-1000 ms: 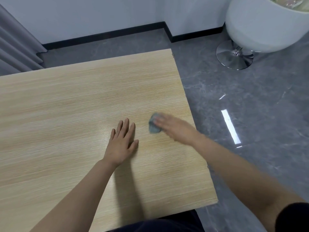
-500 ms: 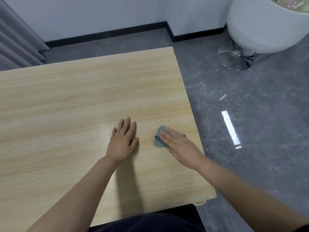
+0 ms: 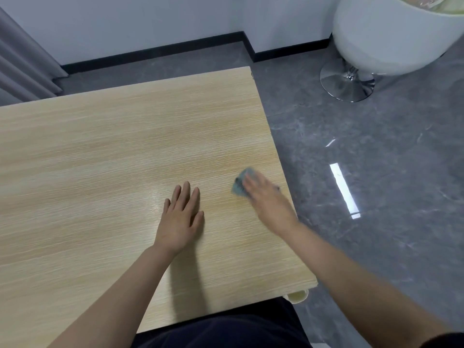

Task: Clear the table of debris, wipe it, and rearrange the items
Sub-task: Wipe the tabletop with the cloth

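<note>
a: which step is going on here?

b: the wiping, i'd say. the right hand (image 3: 266,202) is pressing a small blue-grey cloth (image 3: 241,185) onto the wooden table (image 3: 100,151), near its right edge. the cloth is lying under the fingers, poking out past the fingertips on the far side.

a: are the fingers clamping it?

b: they're looking fairly straight and laid flat over it, though the hand is blurred, so i'm not certain.

a: and the other hand?

b: the left hand (image 3: 182,219) is resting palm down just beside it, fingers straight and slightly apart, holding nothing.

a: what is the next move asking for?

b: probably steady downward pressure and strokes carrying over the unwiped wood beyond the fingertips.
</note>
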A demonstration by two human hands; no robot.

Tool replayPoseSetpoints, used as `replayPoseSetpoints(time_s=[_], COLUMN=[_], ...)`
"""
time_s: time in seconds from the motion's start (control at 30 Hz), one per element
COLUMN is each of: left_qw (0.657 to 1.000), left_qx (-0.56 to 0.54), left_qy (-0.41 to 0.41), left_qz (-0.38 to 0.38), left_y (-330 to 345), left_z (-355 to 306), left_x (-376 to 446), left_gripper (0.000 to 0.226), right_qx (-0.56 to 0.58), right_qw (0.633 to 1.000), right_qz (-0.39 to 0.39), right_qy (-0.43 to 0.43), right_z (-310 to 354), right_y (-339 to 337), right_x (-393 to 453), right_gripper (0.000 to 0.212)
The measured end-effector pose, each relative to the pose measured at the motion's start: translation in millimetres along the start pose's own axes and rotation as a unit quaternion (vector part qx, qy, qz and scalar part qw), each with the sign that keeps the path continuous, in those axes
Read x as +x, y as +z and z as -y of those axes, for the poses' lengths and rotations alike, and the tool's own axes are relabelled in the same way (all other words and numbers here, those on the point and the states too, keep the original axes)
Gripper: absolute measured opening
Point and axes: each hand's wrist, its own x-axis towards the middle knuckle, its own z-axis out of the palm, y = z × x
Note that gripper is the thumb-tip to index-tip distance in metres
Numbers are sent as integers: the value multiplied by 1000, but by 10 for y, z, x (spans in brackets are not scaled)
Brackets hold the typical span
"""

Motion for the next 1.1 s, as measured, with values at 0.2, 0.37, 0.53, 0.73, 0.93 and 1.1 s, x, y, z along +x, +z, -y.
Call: replayPoseSetpoints(time_s=[0.2,0.37,0.53,0.73,0.93,1.1], left_qw=[1000,1000,1000,1000,1000,1000], left_qx=[6,-6,-8,3,7,3], left_qy=[6,0,4,12,13,7], left_qz=[-16,-20,-22,-10,-6,-13], left_y=[23,28,54,96,145,196], left_z=[-1,-7,10,39,46,14], left_x=[-21,-34,-92,-231,-349,-447], left_gripper=[78,77,77,78,78,80], right_qx=[25,47,48,-15,49,97], right_qw=[975,995,992,980,995,995], right_qz=[115,61,-7,59,76,10], right_qy=[-186,66,119,-187,-37,33], right_z=[-65,-611,-326,-19,-487,-313], right_y=[-187,-294,-113,70,-273,-167], right_x=[-201,232,45,-561,-101,-230], right_gripper=[69,57,51,52,59,49])
